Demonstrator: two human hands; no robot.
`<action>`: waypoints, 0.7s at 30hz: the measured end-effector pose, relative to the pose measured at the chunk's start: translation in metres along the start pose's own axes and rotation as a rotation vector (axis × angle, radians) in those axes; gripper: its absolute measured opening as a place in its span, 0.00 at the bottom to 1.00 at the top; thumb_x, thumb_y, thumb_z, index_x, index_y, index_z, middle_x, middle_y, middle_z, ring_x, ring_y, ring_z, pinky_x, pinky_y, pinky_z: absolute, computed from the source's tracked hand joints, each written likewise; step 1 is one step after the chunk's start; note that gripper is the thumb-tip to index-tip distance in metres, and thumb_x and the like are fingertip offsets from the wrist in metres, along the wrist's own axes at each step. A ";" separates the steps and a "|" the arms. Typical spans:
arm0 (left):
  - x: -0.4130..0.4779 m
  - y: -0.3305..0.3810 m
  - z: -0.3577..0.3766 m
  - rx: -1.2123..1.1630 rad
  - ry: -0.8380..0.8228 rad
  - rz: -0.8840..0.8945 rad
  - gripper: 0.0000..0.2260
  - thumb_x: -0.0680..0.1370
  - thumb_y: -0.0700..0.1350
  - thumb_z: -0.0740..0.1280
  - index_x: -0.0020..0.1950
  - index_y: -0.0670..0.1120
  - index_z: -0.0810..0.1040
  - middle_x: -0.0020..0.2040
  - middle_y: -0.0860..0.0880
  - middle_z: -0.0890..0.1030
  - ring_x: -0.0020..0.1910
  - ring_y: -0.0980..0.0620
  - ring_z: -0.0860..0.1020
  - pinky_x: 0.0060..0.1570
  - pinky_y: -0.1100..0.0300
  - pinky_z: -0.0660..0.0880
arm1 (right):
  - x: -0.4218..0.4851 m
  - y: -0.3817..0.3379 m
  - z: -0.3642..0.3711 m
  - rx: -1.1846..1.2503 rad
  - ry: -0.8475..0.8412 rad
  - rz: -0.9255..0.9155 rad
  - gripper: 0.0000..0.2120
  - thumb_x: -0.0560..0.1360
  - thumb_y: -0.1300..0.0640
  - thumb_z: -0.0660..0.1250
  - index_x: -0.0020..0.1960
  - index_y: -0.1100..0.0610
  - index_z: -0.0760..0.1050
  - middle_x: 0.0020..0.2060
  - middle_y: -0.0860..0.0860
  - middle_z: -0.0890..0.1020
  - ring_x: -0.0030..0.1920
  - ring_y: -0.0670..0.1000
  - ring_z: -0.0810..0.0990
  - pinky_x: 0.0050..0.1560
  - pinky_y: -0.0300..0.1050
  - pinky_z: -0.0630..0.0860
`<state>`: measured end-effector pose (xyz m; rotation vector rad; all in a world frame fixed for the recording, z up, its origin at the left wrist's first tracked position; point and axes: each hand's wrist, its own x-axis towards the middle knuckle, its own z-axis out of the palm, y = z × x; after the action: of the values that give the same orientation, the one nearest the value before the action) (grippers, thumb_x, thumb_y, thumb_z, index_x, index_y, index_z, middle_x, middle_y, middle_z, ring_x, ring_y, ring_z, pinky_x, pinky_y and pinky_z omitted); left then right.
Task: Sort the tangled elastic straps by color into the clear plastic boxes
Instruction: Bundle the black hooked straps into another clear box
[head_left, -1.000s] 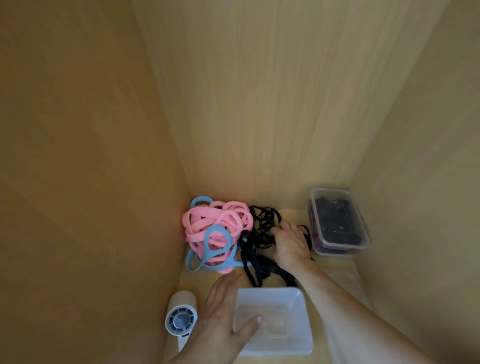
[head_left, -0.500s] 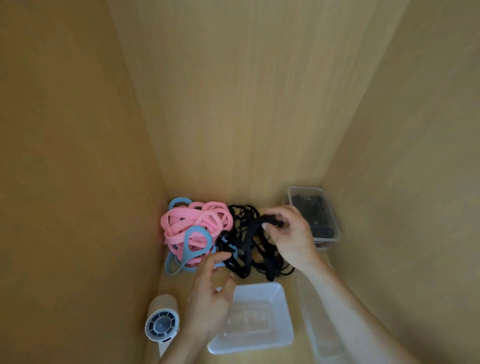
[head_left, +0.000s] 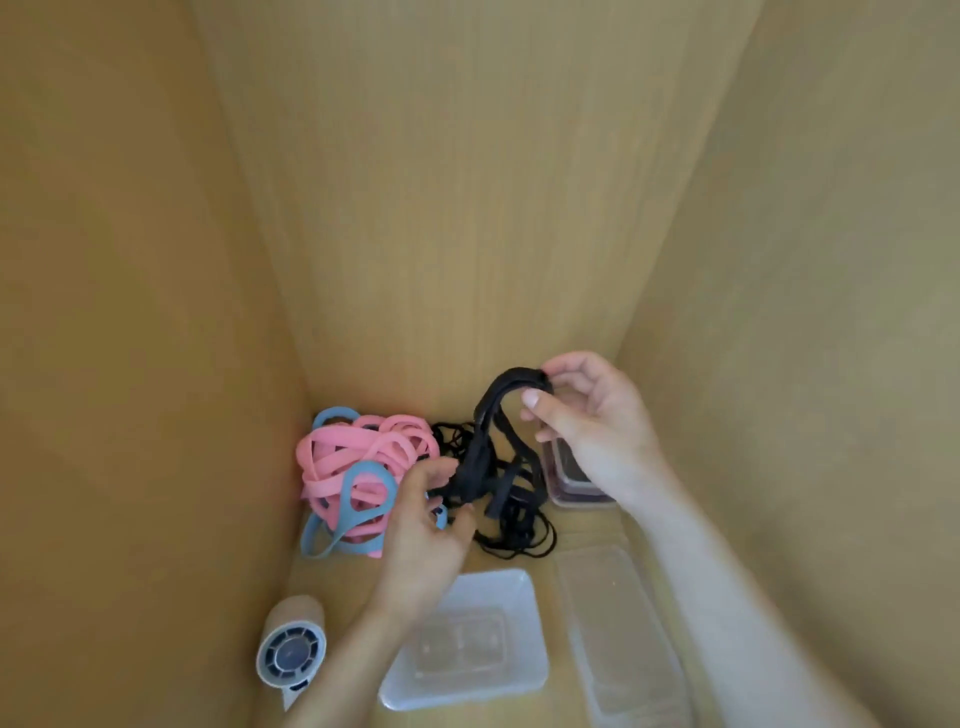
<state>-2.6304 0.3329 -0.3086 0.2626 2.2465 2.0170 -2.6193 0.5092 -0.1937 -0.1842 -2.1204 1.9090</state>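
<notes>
A tangle of black elastic straps (head_left: 506, 483) lies at the back of the wooden shelf. My right hand (head_left: 592, 421) pinches a bundle of black straps and holds its top lifted above the pile. Lower on the same bundle, my left hand (head_left: 428, 525) grips the black straps between thumb and fingers. Left of them sits a heap of pink straps (head_left: 363, 457) mixed with blue straps (head_left: 358, 480). A clear box (head_left: 576, 480) with dark straps inside stands behind my right hand, partly hidden. An empty clear box (head_left: 472, 642) is in front.
A clear lid or shallow box (head_left: 621, 634) lies at the front right. A small white fan (head_left: 291, 649) sits at the front left. Wooden walls close in on the left, back and right.
My right hand has lifted a bundle of black straps up off the pile. My left hand left the empty box and took hold of the black straps lower down.
</notes>
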 end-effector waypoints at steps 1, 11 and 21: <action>0.003 0.005 0.003 0.008 -0.008 0.012 0.20 0.76 0.33 0.70 0.63 0.53 0.74 0.60 0.55 0.79 0.63 0.57 0.76 0.66 0.61 0.71 | 0.001 -0.008 -0.002 -0.007 -0.009 -0.016 0.11 0.75 0.64 0.73 0.54 0.58 0.75 0.48 0.54 0.84 0.42 0.47 0.84 0.39 0.41 0.82; 0.040 0.108 0.019 -0.033 -0.172 0.163 0.33 0.68 0.57 0.78 0.71 0.59 0.69 0.67 0.59 0.78 0.67 0.61 0.74 0.65 0.61 0.71 | 0.022 -0.048 -0.017 -0.435 0.013 -0.357 0.19 0.72 0.66 0.74 0.51 0.44 0.75 0.51 0.44 0.80 0.52 0.40 0.78 0.50 0.28 0.71; 0.057 0.176 0.022 -0.032 -0.388 0.236 0.12 0.81 0.47 0.65 0.52 0.39 0.81 0.41 0.44 0.81 0.44 0.48 0.80 0.57 0.52 0.78 | 0.025 -0.055 -0.027 -0.480 0.134 -0.582 0.17 0.72 0.71 0.67 0.52 0.50 0.78 0.54 0.39 0.77 0.57 0.40 0.75 0.53 0.30 0.70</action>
<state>-2.6723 0.3840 -0.1343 0.8704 2.0159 1.8964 -2.6303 0.5354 -0.1339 0.1892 -2.1866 1.0282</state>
